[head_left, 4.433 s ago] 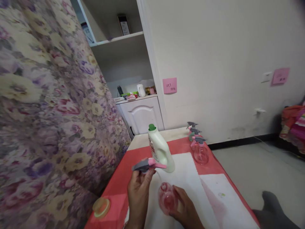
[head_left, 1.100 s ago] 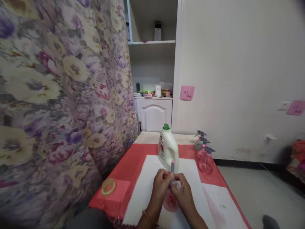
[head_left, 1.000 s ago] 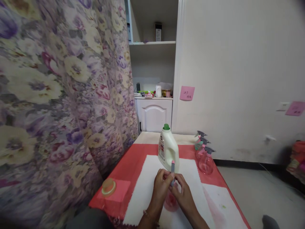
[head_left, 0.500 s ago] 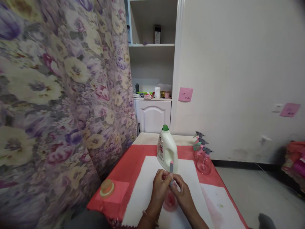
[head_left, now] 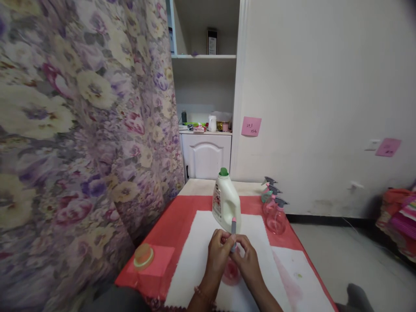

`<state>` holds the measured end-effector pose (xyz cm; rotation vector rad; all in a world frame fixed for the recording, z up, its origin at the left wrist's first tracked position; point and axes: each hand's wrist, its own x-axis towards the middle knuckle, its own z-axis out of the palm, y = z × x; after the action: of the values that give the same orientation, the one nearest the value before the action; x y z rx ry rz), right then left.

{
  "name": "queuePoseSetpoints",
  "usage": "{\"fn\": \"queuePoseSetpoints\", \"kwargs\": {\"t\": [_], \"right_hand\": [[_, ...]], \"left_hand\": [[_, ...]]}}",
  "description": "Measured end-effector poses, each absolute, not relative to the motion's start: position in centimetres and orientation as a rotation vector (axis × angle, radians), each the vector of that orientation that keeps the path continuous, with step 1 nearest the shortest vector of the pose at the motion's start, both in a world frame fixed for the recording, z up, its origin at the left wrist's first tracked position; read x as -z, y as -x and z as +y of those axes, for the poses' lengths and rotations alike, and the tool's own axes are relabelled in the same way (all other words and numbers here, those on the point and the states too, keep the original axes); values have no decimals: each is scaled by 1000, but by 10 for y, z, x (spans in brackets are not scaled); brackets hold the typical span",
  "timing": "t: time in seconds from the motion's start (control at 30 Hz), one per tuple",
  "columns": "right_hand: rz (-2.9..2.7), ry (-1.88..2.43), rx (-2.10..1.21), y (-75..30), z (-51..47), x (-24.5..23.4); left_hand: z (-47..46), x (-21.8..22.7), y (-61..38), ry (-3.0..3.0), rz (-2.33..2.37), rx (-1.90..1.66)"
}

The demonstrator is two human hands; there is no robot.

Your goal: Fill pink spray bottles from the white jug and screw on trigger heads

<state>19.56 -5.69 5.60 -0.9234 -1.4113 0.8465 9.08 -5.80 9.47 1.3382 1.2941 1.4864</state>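
- The spray head (head_left: 233, 234) sits upright on the neck of the pink bottle (head_left: 231, 272), low in the frame's centre. Both hands are closed around the join, so I judge the head is placed but its collar not yet fully tightened; how far it is screwed down cannot be seen.
- What seems left: finish seating the head and put the bottle down.
- Three more spray bottles (head_left: 274, 213), heads already on, stand in a row right of centre near the wall. They look finished.
- The left hand (head_left: 218, 251) comes up from the lower edge, fingers curled over the collar from the left. Its grip is clenched on the spray head.
- The right hand (head_left: 248, 261) meets it from the right, fingers wrapped over the bottle's shoulder and neck, grasping the bottle.
- The bottle rests on the white cloth (head_left: 195, 264) covering the red counter (head_left: 177, 219), just in front of the white jug (head_left: 225, 204).
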Motion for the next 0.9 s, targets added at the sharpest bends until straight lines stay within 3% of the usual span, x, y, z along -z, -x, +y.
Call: {"fn": "queuePoseSetpoints", "kwargs": {"t": [0.9], "right_hand": [[-1368,926,-788,-194,-59,-60]], "left_hand": [[-61,-96,-87,-1346,1240,-1450]]}}
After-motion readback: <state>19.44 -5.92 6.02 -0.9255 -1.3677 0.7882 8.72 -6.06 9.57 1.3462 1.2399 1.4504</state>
